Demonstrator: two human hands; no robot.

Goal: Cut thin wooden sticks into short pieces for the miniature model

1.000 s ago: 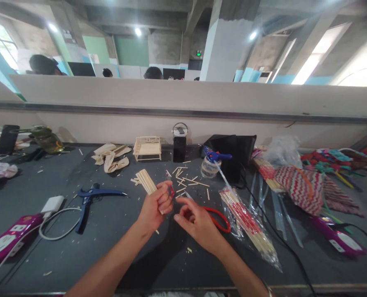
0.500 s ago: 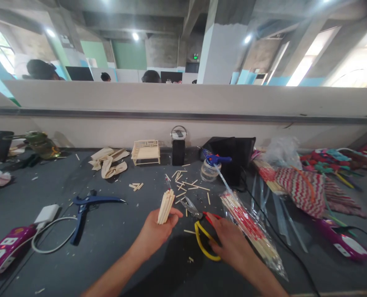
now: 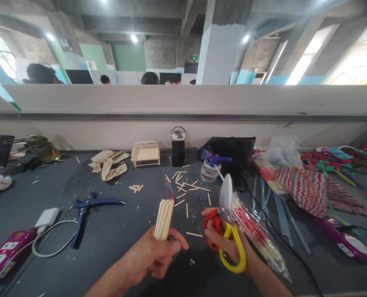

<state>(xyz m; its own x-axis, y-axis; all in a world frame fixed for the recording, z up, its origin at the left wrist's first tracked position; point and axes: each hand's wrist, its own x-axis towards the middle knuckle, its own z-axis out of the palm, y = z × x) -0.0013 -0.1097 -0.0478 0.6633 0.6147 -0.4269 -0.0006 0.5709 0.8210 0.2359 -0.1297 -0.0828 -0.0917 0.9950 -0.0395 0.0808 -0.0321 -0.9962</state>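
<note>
A bundle of pale wooden sticks (image 3: 163, 219) stands roughly upright in my left hand (image 3: 158, 252), whose fingers wrap round its lower end. To the right, my right hand (image 3: 225, 243) holds scissors (image 3: 226, 198) with one red and one yellow handle; the blades point up. Several short loose sticks (image 3: 181, 183) lie scattered on the dark table beyond both hands. A plastic bag of red-marked sticks (image 3: 254, 231) lies just right of my right hand.
A small wooden furniture model (image 3: 145, 153), crumpled cloth (image 3: 109, 163) and a phone (image 3: 178, 153) stand or lie at the back. Blue cutters (image 3: 84, 208) and a purple power strip (image 3: 8, 251) are left. A jar (image 3: 210, 170) holds a blue glue gun (image 3: 216, 159).
The scissors have been lifted off the table in my right hand, blades swung upward. My left hand and its bundle have moved slightly down and nearer.
</note>
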